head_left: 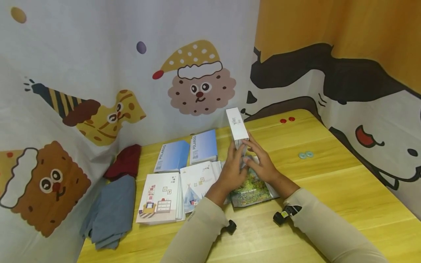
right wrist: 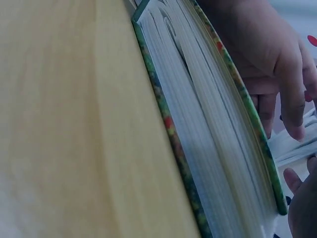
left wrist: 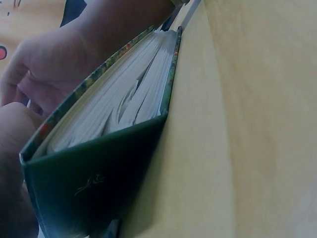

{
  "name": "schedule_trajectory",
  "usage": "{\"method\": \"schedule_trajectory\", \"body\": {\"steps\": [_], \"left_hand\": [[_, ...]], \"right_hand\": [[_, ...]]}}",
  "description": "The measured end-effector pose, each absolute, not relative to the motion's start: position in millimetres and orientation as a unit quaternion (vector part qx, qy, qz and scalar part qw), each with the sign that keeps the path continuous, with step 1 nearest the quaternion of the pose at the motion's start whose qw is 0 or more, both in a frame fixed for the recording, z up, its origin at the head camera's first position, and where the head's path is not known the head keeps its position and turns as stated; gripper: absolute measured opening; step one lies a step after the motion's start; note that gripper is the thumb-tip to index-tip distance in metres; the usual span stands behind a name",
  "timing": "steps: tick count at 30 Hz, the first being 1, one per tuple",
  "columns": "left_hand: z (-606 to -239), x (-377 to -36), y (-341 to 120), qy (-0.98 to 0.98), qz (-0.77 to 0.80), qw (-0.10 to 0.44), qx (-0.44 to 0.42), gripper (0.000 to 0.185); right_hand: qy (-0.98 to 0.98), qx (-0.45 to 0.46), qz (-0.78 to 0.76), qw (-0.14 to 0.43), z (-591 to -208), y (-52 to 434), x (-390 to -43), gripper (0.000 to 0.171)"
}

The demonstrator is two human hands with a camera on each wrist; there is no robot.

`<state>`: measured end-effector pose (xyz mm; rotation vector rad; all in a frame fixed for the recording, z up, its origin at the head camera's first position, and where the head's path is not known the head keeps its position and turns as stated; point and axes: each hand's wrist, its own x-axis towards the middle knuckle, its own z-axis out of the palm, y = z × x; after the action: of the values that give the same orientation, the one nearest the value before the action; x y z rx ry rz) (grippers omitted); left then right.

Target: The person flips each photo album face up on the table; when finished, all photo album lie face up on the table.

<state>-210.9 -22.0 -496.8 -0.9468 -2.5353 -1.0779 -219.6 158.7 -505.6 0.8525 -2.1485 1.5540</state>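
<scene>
Both hands hold a white photo album (head_left: 237,124), tipped up on end with its printed spine facing up. My left hand (head_left: 232,171) grips its near left side, and my right hand (head_left: 264,164) grips the right side, fingers partly behind it. In the right wrist view, the white album's pages (right wrist: 297,141) show between the hands. Under the hands lies a thick green photo album (head_left: 251,190) with a garden picture on its cover, partly covered by them. The left wrist view shows its dark green spine (left wrist: 94,183) and packed pages.
Left of the hands lie two illustrated white albums (head_left: 161,195) (head_left: 198,182). Behind them are two blue-and-white albums (head_left: 171,155) (head_left: 204,146). Folded grey cloth (head_left: 115,208) and dark red cloth (head_left: 126,160) sit at the left edge. Red buttons (head_left: 287,119) and teal buttons (head_left: 306,155) lie to the right.
</scene>
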Motion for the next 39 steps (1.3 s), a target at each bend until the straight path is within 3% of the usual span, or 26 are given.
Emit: {"method": "schedule_trajectory", "body": {"steps": [5, 8, 13, 18, 26, 33, 39], "left_hand": [[-495, -212, -23, -0.835, -0.436, 0.134, -0.308, 0.075], [-494, -212, -23, -0.800, -0.488, 0.154, -0.313, 0.083], [-491, -213, -23, -0.786, -0.512, 0.185, -0.294, 0.089], [-489, -214, -24, -0.796, -0.534, 0.174, -0.225, 0.084], [-489, -215, -29, -0.812, -0.534, 0.161, -0.169, 0.081], [-488, -217, -32, -0.834, -0.503, 0.191, -0.119, 0.068], [-490, -220, -33, -0.841, -0.511, 0.152, -0.088, 0.071]], "right_hand": [[-0.753, 0.318, 0.553, 0.159, -507, 160, -220, 0.080], [-0.753, 0.328, 0.553, 0.134, -506, 159, -220, 0.084], [-0.753, 0.338, 0.557, 0.091, -505, 156, -219, 0.084], [-0.763, 0.337, 0.548, 0.062, -508, 154, -220, 0.079], [-0.813, 0.313, 0.484, 0.081, -511, 155, -221, 0.062], [-0.839, 0.303, 0.441, 0.100, -513, 157, -224, 0.063], [-0.862, 0.279, 0.409, 0.108, -518, 160, -226, 0.064]]}}
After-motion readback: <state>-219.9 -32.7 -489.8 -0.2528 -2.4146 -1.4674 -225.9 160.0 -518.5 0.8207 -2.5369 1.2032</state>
